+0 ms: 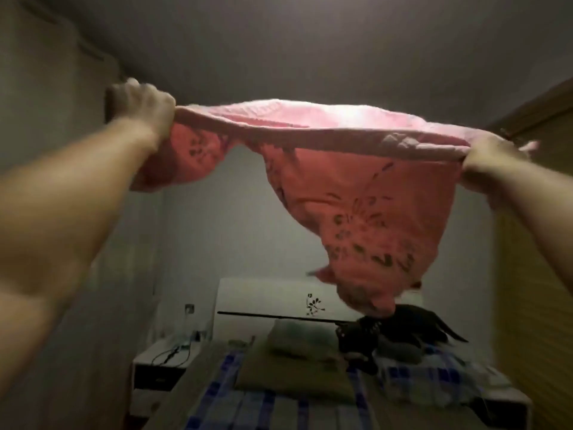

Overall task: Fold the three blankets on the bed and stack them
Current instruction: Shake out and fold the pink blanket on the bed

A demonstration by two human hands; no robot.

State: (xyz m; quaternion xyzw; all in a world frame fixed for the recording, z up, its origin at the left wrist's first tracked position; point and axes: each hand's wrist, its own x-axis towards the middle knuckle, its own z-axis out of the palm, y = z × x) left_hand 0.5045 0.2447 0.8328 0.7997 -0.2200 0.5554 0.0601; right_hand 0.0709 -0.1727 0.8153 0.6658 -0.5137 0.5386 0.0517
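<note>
A pink blanket with a dark flower print hangs in the air high above the bed, stretched between both raised hands. My left hand grips its upper left corner. My right hand grips its upper right edge. The cloth sags in the middle and its lowest tip hangs over the bed's far right. Below, on the blue-and-white checked sheet, lies an olive folded blanket. A dark blanket is heaped at the far right of the bed. The whole frame is blurred.
A white headboard with a flower decal stands at the far end. A white nightstand with cables sits left of the bed. A wooden door or wardrobe lines the right side, and a wall runs along the left.
</note>
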